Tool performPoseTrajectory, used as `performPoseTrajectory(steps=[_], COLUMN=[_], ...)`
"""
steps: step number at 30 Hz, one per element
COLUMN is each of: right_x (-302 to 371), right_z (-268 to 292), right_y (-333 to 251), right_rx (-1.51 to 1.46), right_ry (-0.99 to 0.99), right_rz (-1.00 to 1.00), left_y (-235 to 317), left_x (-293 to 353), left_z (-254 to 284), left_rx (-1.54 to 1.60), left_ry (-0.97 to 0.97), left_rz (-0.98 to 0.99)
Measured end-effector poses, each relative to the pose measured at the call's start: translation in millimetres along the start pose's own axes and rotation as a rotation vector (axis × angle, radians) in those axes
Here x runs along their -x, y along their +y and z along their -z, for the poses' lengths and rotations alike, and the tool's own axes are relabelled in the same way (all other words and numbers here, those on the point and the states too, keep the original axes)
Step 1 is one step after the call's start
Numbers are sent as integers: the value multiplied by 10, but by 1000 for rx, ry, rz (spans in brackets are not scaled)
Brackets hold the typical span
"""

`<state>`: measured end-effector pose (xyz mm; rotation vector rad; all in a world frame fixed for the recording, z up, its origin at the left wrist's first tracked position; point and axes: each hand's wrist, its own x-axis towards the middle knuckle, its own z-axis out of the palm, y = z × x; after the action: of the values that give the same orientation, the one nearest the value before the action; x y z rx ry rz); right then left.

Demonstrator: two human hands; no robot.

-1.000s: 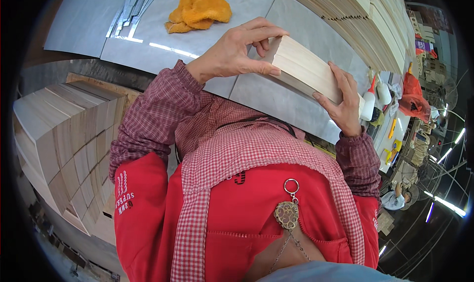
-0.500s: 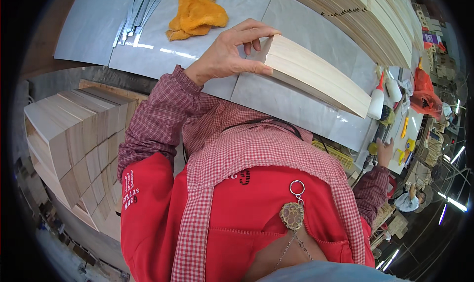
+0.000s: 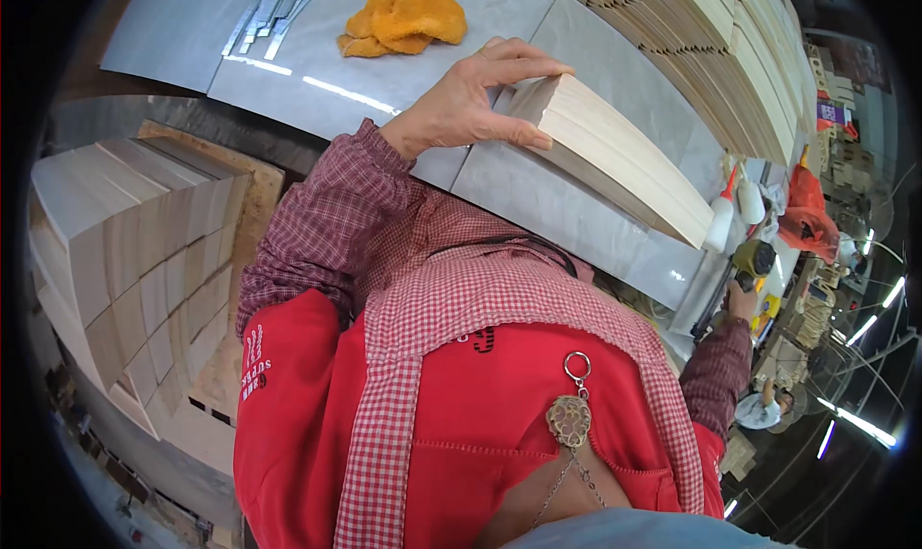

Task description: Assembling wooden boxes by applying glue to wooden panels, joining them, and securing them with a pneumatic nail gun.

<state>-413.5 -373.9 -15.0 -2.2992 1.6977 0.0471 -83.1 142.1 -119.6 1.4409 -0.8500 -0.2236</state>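
Observation:
My left hand (image 3: 490, 102) grips the near-left end of a long pale wooden box-like piece (image 3: 624, 150), thumb below and fingers on top. The piece stands on edge on the grey tabletop (image 3: 538, 198), running away to the right; its inside is mostly hidden. At the right end of the table, my right hand (image 3: 740, 302) is closed around the handle of a nail gun (image 3: 755, 258) with a dark body and an olive round head. That hand is small in view and partly hidden by the tool. White glue bottles (image 3: 718, 224) with a red tip stand close beside it.
An orange cloth (image 3: 408, 16) and several thin metal strips (image 3: 279, 11) lie at the back left. Stacked pale boards (image 3: 711, 49) fill the back right. Low on the left stands a pile of wooden boxes (image 3: 144, 251). A red plastic bag (image 3: 807, 218) hangs at the right.
My right hand was open with fingers spread by the tool; it has closed on the nail gun and lifted its head. My left hand keeps its hold on the wooden piece. The view has shifted slightly.

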Motion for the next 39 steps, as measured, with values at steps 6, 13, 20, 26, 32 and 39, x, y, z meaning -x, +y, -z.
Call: performPoseTrajectory(steps=[6, 13, 20, 26, 32, 39], right_x=[1272, 2409, 2650, 2648, 2591, 2630], right_z=[791, 635, 355, 264, 248, 234], right_y=[-1204, -2824, -3390, -3521, -3528, -3576], right_rx=[-236, -103, 72, 116, 151, 190], right_ry=[-32, -226, -486, -582, -595, -583], right_rz=[208, 440, 388, 424, 384, 383], left_y=[-15, -21, -3, -22, -49, -65], left_x=[9, 0, -28, -53, -69, -71], left_z=[7, -22, -24, -31, -58, -65], left_rx=[39, 92, 92, 82, 66, 68], left_ry=[21, 20, 28, 27, 97, 105], left_rz=[-11, -18, -40, -65, -138, -151])
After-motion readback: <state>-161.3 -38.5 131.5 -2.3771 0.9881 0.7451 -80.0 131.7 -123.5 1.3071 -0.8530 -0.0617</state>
